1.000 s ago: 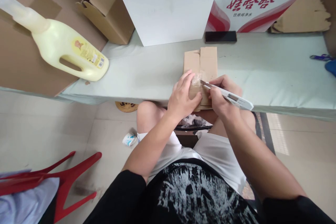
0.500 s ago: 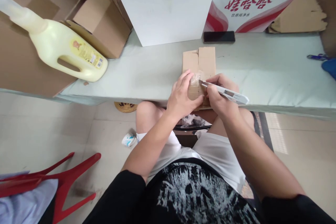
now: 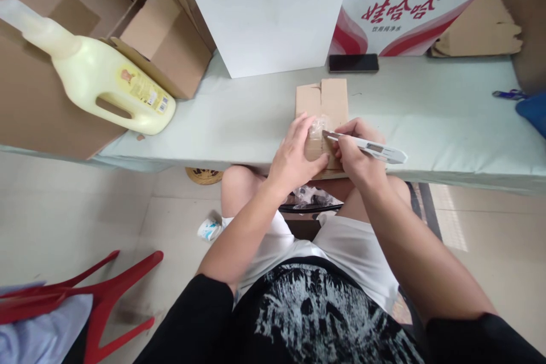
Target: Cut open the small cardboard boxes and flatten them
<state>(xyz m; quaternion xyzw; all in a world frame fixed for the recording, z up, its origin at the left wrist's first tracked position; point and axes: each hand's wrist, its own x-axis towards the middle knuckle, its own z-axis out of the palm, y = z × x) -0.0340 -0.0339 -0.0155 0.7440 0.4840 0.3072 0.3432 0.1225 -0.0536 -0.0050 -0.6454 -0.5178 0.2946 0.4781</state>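
Observation:
A small cardboard box (image 3: 335,98) lies near the table's front edge, with clear tape (image 3: 318,127) across its top seam. My left hand (image 3: 295,151) grips the box at its left side, fingertips by the tape and thumb towards the near end. In my right hand (image 3: 360,153) is a white utility knife (image 3: 379,149), its fingers closed round the handle. The blade points left and its tip is at the seam beside the tape; whether it has cut in, I cannot tell. My right hand hides part of the box's right side.
Behind the box lie a black phone (image 3: 353,63) and large white cartons (image 3: 273,28). A yellow jug with a pump (image 3: 115,85) and an opened cardboard box (image 3: 166,40) stand left. Far right is a blue object (image 3: 531,114). A bin with plastic scraps (image 3: 313,198) sits below the table edge.
The knife's handle has swung slightly, while its tip stays by the seam. My left hand keeps its place on the box. The whole view has shifted a little.

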